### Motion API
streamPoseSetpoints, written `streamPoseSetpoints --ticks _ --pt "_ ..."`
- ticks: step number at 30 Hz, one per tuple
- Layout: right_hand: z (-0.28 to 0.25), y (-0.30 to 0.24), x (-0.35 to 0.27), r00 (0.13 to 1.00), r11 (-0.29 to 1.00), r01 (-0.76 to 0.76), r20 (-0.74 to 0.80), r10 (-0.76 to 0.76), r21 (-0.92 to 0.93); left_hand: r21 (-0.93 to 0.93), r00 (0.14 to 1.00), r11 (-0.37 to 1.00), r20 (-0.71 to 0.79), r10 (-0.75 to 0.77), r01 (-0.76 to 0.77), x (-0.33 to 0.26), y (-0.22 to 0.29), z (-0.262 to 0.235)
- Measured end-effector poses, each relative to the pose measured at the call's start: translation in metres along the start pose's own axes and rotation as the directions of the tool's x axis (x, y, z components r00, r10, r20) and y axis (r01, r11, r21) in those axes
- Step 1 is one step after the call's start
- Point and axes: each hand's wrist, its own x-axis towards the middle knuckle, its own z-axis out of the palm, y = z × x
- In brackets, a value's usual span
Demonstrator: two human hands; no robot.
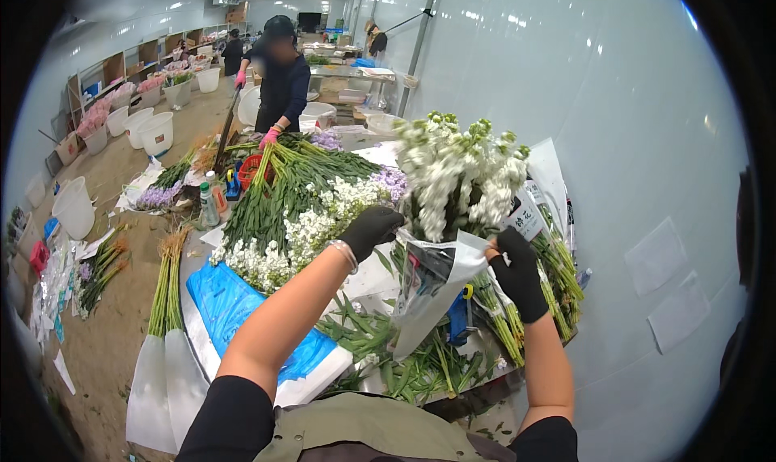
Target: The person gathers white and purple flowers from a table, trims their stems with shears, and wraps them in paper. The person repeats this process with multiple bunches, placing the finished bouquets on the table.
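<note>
A bunch of white flowers (461, 175), blurred by motion, stands heads-up in front of me, over the mouth of a white and see-through flower sleeve (432, 296). My left hand (372, 234), in a black glove, is closed on the sleeve's left rim. In a black fingerless glove, my right hand (519, 272) pinches its right rim. The sleeve hides the lower stems. Beside my left hand lie loose white flowers (323, 219) with long green stems. Wrapped bunches (558, 276) lie by my right hand.
A blue tape dispenser (461, 316) stands behind the sleeve. Cut leaves (428, 373) and a blue plastic package (234, 308) cover the near table. Across it, a co-worker (279, 82) in pink gloves touches the stems. White buckets (153, 130) stand leftward; a wall (614, 139) bounds the right.
</note>
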Motion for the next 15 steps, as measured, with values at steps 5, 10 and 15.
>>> streamPoseSetpoints --ticks 5,10,15 --pt "0.036 -0.034 0.019 0.872 0.871 0.304 -0.255 -0.418 -0.386 0.532 0.851 0.687 0.136 0.508 -0.495 0.018 -0.001 -0.040" --pt "0.040 -0.010 0.012 0.944 0.975 0.221 -0.243 -0.223 -0.035 -0.050 0.985 0.987 0.077 0.155 -0.151 0.002 0.023 -0.017" --pt "0.010 -0.024 -0.008 0.934 0.937 0.340 -0.146 -0.326 0.077 -0.169 0.993 0.986 0.112 0.024 -0.005 -0.060 0.047 -0.008"
